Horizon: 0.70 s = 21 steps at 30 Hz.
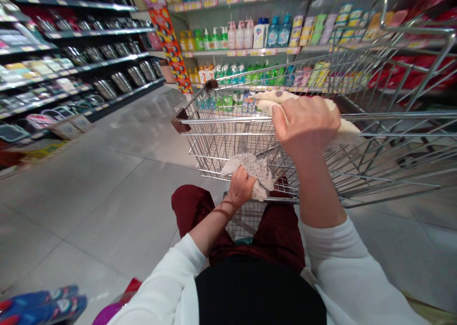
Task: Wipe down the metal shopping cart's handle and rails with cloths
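Note:
A wire shopping cart [214, 139] stands in front of me in a shop aisle. My left hand [241, 187] is closed on a crumpled patterned cloth [255, 168], pressed against the cart's lower side wires. My right hand [307, 121] grips the cart's top rail, fingers wrapped over a pale spotted cloth [344, 127] that lies along the rail. My sleeves are white and my trousers dark red.
Shelves of metal cookware [121, 79] line the left side. Bottles of detergent and soap [243, 34] fill the shelves ahead, red packs [410, 75] to the right. Grey floor tiles [107, 182] stretch left of the cart. Blue items [39, 303] lie at the bottom left.

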Each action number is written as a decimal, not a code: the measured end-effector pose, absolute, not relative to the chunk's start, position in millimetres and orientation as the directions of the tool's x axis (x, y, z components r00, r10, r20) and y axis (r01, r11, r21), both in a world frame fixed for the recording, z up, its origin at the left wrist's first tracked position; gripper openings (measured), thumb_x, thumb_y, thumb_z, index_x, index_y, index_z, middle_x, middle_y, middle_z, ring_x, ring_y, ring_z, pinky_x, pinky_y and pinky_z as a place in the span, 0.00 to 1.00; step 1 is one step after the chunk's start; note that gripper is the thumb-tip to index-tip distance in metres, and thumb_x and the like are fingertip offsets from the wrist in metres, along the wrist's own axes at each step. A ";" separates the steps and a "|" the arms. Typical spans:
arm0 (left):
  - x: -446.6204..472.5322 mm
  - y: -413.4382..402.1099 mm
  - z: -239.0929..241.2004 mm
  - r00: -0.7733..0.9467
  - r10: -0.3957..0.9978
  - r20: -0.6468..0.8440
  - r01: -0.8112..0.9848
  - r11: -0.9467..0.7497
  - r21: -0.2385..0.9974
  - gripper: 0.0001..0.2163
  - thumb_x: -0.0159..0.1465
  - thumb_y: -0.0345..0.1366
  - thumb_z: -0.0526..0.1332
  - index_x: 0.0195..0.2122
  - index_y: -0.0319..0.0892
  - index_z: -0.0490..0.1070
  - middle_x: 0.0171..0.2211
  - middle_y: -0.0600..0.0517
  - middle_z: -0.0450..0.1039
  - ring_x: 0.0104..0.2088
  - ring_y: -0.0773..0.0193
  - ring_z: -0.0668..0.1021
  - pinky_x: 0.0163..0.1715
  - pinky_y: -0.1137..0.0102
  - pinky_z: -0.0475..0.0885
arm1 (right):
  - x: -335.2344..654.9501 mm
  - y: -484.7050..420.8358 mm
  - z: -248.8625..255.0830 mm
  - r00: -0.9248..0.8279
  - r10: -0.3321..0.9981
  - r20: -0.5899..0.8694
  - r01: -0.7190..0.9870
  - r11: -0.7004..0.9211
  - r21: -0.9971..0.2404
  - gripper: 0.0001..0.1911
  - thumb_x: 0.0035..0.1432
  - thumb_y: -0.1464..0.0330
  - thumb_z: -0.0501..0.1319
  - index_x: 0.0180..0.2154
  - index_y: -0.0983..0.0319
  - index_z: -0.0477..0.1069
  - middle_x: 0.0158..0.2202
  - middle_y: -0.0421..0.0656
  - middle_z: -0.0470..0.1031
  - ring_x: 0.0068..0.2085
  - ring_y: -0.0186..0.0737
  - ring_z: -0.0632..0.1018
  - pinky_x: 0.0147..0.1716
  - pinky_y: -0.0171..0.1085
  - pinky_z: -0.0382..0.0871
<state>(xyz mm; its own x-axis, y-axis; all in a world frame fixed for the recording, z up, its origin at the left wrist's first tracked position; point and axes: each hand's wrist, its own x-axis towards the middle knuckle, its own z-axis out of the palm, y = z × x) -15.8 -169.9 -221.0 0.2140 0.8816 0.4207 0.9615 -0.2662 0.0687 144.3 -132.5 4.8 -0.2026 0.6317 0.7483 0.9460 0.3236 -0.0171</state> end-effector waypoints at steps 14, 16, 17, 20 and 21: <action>-26.6 -187.4 -268.4 0.328 0.923 0.201 0.941 -0.338 0.019 0.17 0.67 0.28 0.56 0.56 0.46 0.72 0.60 0.39 0.68 0.63 0.49 0.69 0.44 0.62 0.75 | 141.7 -131.7 5.0 -0.205 0.624 0.754 0.947 0.322 -0.009 0.22 0.70 0.57 0.44 0.41 0.57 0.74 0.39 0.49 0.76 0.45 0.51 0.70 0.42 0.47 0.57; -22.6 -189.6 -261.3 0.305 0.911 0.278 0.943 -0.330 0.046 0.17 0.66 0.28 0.58 0.56 0.45 0.72 0.59 0.38 0.69 0.64 0.48 0.68 0.47 0.60 0.74 | 141.8 -131.5 5.1 -0.206 0.626 0.752 0.945 0.326 -0.012 0.22 0.71 0.57 0.43 0.41 0.57 0.73 0.40 0.49 0.76 0.45 0.50 0.70 0.43 0.47 0.57; -19.1 -189.7 -255.3 0.293 0.899 0.327 0.943 -0.328 0.056 0.16 0.66 0.28 0.58 0.54 0.44 0.73 0.59 0.38 0.69 0.64 0.48 0.68 0.50 0.58 0.73 | 141.9 -130.7 4.7 -0.206 0.624 0.754 0.945 0.327 -0.012 0.23 0.71 0.57 0.43 0.41 0.57 0.73 0.40 0.49 0.76 0.45 0.50 0.70 0.43 0.47 0.57; -5.5 -186.2 -233.2 0.288 0.850 0.442 0.936 -0.348 0.059 0.12 0.65 0.31 0.59 0.49 0.43 0.75 0.57 0.39 0.69 0.65 0.47 0.66 0.57 0.56 0.69 | 142.6 -126.8 2.5 -0.197 0.622 0.758 0.950 0.313 -0.010 0.25 0.71 0.55 0.41 0.40 0.57 0.73 0.40 0.48 0.76 0.45 0.50 0.70 0.43 0.47 0.56; -1.0 -184.0 -226.8 0.294 0.841 0.454 0.932 -0.357 0.059 0.12 0.65 0.32 0.60 0.49 0.43 0.75 0.57 0.39 0.69 0.65 0.47 0.65 0.59 0.55 0.68 | 142.8 -125.9 1.9 -0.195 0.625 0.756 0.952 0.307 -0.009 0.25 0.71 0.54 0.41 0.40 0.56 0.73 0.40 0.48 0.76 0.45 0.50 0.70 0.43 0.47 0.56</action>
